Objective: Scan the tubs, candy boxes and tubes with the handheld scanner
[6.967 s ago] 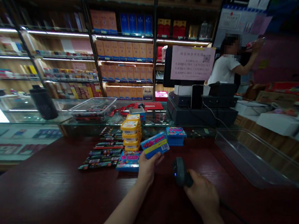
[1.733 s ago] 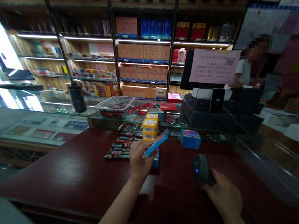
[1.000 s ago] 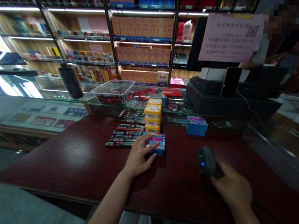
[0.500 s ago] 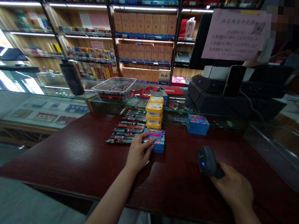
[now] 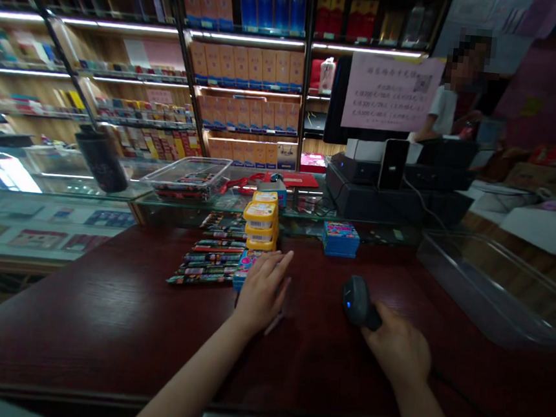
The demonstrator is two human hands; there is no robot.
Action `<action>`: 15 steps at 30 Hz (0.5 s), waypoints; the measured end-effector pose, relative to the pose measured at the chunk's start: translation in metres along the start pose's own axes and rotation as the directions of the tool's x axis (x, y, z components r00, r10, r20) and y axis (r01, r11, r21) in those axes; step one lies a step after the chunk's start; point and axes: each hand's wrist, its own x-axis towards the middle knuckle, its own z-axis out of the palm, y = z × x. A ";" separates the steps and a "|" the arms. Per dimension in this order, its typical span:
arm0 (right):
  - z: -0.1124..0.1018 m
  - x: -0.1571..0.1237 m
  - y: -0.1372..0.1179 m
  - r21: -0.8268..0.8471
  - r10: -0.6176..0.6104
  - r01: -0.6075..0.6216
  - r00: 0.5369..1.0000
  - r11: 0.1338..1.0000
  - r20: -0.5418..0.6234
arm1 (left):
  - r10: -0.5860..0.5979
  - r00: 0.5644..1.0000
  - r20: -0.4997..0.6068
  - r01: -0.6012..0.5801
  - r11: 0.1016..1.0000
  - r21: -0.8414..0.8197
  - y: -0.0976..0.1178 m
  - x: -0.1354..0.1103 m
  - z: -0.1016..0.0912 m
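My left hand [image 5: 262, 290] lies flat with fingers stretched out on a stack of blue and pink packets [image 5: 242, 267] on the dark red counter [image 5: 102, 323], covering most of it. My right hand [image 5: 395, 350] is wrapped round the handle of a black barcode scanner [image 5: 356, 301], whose blue light shows and whose head points at the packets. Just behind the left hand stands a pile of yellow tubs [image 5: 259, 227]. A row of dark wrapped bars [image 5: 205, 260] lies to its left. A second stack of blue packets [image 5: 340, 238] sits further right.
A glass display case [image 5: 53, 215] runs along the back with a clear plastic tray [image 5: 187, 176] and a black cup [image 5: 100, 160] on it. A till with a monitor [image 5: 387, 179] stands behind; a person in white stands beyond it. A clear bin [image 5: 495, 289] lies at right.
My left hand carried a blue packet down onto the stack, let go of it and now rests flat on top. My right hand has kept hold of the scanner.
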 end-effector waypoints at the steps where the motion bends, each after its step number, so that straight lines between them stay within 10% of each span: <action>1: -0.001 0.000 0.000 0.001 0.005 -0.005 1.000 1.000 0.005 | 0.007 1.000 0.026 -0.007 0.999 -0.032 0.006 0.009 0.007; 15: 0.001 0.009 0.004 0.019 0.008 -0.009 0.999 1.000 0.050 | -0.061 0.946 0.319 0.066 0.998 -0.004 0.024 0.127 0.151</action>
